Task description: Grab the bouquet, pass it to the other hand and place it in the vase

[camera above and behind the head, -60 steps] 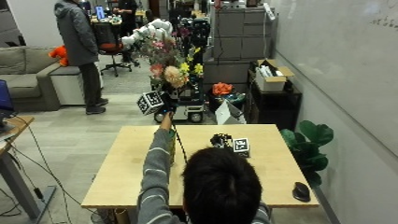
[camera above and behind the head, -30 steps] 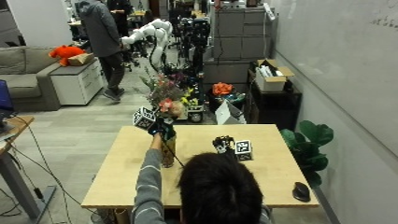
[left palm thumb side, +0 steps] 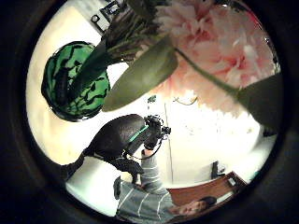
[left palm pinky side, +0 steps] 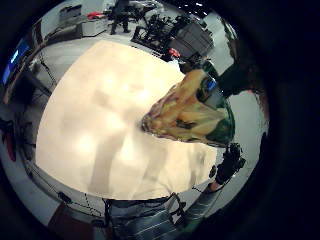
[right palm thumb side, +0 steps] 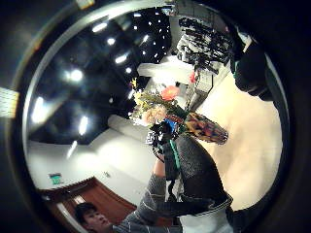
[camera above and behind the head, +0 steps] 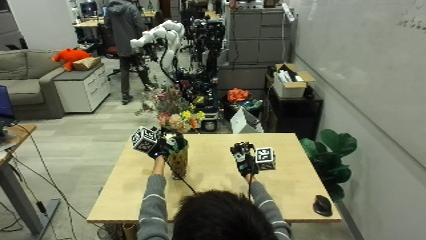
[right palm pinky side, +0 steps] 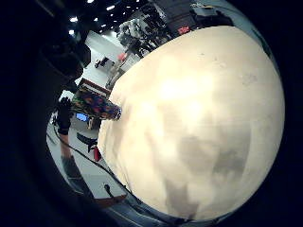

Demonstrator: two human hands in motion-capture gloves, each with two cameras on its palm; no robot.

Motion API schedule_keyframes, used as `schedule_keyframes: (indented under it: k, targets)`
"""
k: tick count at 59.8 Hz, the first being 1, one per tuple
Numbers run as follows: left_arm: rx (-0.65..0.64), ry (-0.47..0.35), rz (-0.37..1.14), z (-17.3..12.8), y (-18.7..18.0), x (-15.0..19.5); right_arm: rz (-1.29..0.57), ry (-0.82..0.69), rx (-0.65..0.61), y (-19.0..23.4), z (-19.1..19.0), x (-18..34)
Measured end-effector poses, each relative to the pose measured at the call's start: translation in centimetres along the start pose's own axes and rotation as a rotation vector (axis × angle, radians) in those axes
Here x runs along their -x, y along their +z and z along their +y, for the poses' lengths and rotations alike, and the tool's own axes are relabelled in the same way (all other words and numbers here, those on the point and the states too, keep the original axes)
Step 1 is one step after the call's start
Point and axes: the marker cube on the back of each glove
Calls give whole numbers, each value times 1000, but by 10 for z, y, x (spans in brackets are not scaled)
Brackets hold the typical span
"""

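A bouquet (camera above and behind the head: pixel 172 109) of pink, yellow and orange flowers stands with its stems down in a brownish patterned vase (camera above and behind the head: pixel 178 161) on the left half of the wooden table (camera above and behind the head: pixel 286 170). My left hand (camera above and behind the head: pixel 160 146) grips the stems just above the vase's mouth. The left thumb side palm view looks down into the vase (left palm thumb side: pixel 70 88), with a pink flower (left palm thumb side: pixel 219 51) close by. My right hand (camera above and behind the head: pixel 243 159) hovers over the table's middle, fingers relaxed and holding nothing. The right thumb side palm view shows the left hand (right palm thumb side: pixel 159 135) at the stems above the vase (right palm thumb side: pixel 206 127).
A black computer mouse (camera above and behind the head: pixel 322 205) lies at the table's front right corner. A potted plant (camera above and behind the head: pixel 329 150) stands on the floor off the right edge. A side desk (camera above and behind the head: pixel 10 137) stands to the left.
My left hand has come down from high above the table, bringing the bouquet's stems into the vase. The right hand has stayed about where it was.
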Motion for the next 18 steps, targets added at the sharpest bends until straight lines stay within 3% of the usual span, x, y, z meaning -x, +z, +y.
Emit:
schedule_keyframes:
  k: [5,9,14,18]
  targets:
    - [50,-45,52,11,-3,-7,-175,-154,26,-8,7,29]
    - [97,-86,81,19,-3,-11,-184,-137,30,-11,9,33]
    - [-25,33,39,1,0,-2,-250,-173,44,-13,12,43]
    - [2,103,81,3,3,-6,-274,-163,54,-13,14,47]
